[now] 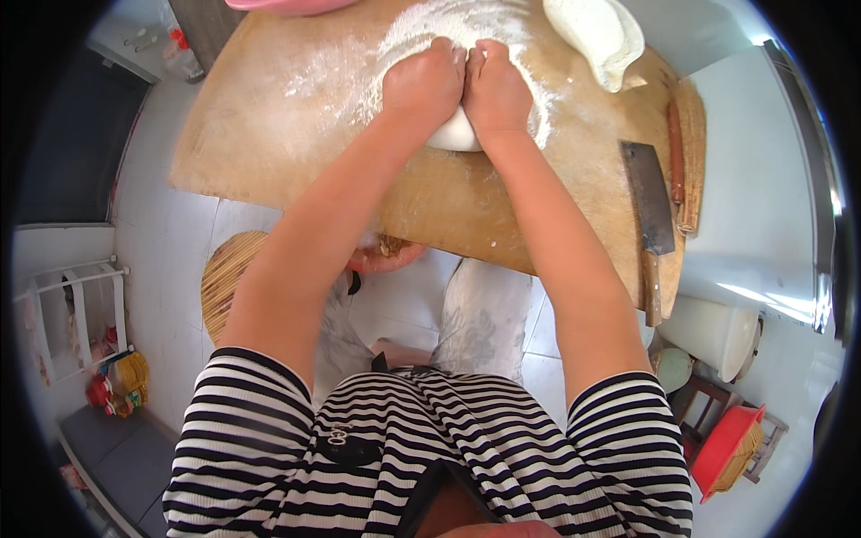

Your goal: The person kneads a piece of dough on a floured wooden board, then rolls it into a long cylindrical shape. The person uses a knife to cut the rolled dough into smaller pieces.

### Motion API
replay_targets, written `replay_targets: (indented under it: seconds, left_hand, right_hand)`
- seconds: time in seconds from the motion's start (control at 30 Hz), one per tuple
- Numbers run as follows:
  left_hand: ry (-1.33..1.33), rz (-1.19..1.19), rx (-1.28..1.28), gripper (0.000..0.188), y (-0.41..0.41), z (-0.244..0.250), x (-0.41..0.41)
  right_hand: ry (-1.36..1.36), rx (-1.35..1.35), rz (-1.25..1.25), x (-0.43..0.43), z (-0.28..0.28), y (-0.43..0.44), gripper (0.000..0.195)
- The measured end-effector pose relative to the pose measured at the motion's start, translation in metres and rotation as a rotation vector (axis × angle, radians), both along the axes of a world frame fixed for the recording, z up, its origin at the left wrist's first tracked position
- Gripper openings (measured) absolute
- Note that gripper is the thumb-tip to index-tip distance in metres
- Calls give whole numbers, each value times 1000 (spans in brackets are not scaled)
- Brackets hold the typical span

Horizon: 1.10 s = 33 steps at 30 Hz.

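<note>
A smooth white lump of dough (456, 133) lies on a floured wooden board (269, 144). My left hand (425, 79) and my right hand (496, 89) press on it side by side, both with curled fingers. The hands cover most of the dough, so only its near end shows between my wrists. Loose flour (464, 21) is spread around and beyond them. Past my right hand, at the board's far right, sits a white scoop-shaped container (595, 37) holding flour.
Along the board's right edge lie a cleaver (649, 202), a reddish-brown rolling pin (675, 151) and a bundle of thin sticks (691, 155). A pink basin (289, 5) is at the far edge. Below the board are a round woven mat (229, 282) and a reddish bowl (390, 259).
</note>
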<state>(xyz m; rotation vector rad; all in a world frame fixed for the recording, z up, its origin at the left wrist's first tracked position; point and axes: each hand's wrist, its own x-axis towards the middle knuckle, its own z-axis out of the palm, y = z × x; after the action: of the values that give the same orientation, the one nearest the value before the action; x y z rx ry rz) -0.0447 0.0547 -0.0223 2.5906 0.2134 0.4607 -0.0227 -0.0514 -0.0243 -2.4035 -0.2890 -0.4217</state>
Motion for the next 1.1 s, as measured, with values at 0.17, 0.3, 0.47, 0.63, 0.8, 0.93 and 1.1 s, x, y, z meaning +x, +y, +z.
replay_targets:
  seconds: [0.17,0.3,0.47,0.63,0.8,0.93,1.1]
  left_hand:
    - [-81,-26,-15,36,15,7,-5]
    - [-61,-3,-1,32,-7,49,-49]
    - [-480,-166,151,14,-28,3,-80]
    - [-228,-7,206,23,-28,-8,-40]
    - [-51,13,94,34,-22,2,-1]
    - [64,42,56,37,-21,10,11]
    - [62,30,39,38,-20,13,15]
  right_hand:
    - [87,23,39,-5,9,4,32]
    - [12,442,92,-58,31,-20,27]
    - [-229,379,49,-88,2,-30,22]
    - [-140,178,34,-46,-1,-25,22]
    - [99,-11,37,-7,10,-24,29]
    - [82,51,9,11,4,-16,36]
    - [82,81,6,12,6,-22,31]
